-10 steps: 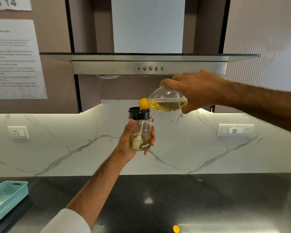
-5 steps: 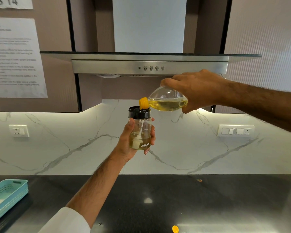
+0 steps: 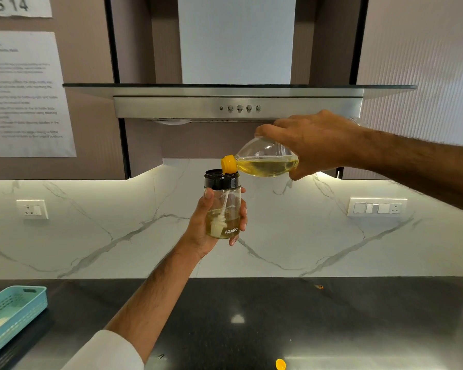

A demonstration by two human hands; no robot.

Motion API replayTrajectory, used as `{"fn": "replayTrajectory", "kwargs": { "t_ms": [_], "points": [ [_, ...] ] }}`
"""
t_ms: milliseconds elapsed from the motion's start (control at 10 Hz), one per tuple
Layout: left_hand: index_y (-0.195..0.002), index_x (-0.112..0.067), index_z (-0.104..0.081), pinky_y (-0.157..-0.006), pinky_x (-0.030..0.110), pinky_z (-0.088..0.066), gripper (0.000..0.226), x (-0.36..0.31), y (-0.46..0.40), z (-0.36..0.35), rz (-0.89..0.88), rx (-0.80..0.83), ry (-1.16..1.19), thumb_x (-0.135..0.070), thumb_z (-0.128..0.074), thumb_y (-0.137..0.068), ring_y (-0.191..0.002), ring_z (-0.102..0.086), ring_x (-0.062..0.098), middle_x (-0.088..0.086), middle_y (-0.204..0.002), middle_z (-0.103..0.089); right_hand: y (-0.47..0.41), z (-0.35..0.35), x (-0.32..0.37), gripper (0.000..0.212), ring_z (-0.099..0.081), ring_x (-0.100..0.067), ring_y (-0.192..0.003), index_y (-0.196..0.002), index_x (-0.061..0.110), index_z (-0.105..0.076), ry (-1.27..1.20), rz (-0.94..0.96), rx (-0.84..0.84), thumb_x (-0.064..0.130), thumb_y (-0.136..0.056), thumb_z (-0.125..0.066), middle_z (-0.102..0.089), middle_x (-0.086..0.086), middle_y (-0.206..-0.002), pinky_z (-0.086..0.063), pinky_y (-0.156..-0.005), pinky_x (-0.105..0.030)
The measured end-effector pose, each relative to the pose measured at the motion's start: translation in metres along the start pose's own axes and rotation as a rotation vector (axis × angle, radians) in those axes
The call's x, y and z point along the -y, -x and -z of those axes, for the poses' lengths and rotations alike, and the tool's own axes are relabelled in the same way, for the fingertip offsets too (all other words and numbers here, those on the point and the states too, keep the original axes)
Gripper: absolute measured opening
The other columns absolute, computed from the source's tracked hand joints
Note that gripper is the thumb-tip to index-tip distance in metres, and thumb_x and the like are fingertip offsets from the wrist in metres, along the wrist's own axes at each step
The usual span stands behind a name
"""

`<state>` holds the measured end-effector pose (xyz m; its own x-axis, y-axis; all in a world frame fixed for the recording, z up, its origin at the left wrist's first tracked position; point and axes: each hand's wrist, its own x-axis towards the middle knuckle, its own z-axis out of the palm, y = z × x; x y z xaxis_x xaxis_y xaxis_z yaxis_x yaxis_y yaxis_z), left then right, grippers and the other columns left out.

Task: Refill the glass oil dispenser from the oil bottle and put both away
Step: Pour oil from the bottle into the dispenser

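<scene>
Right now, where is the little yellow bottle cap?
In the head view, the small yellow plastic cap lies on the dark stone counter at the bottom edge, right of centre, below both hands.

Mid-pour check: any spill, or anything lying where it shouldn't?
No spill shows on the counter. A small yellow cap lies loose at its near edge, likely the bottle's. The dispenser is held up in the left hand, not set on the counter.

Oil bottle [image 3: 267,162] tipped sideways, yellow neck over upright, part-full dispenser [image 3: 222,206].
</scene>
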<state>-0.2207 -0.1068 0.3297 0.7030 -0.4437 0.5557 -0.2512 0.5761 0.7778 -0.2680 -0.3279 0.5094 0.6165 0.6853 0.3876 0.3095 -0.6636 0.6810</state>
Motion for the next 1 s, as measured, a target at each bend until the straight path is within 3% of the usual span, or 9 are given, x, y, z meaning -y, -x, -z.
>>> {"fn": "replayTrajectory", "kwargs": {
  "t_ms": [1000],
  "points": [
    [-0.113,-0.02,-0.073,-0.046,0.029,-0.055,0.069,-0.0011,0.0018,0.0009,-0.002,0.001,-0.002,-0.072,-0.077,-0.068,-0.067,-0.071,0.022,0.009,-0.088,-0.072,-0.0012,0.0032,0.0043,0.105,-0.061,-0.026,-0.114,-0.152,0.028,-0.022,-0.003,-0.011,-0.001,0.049,-0.072,-0.087,-0.055,-0.006,-0.139,-0.061,-0.077,-0.038]
  ]
}}
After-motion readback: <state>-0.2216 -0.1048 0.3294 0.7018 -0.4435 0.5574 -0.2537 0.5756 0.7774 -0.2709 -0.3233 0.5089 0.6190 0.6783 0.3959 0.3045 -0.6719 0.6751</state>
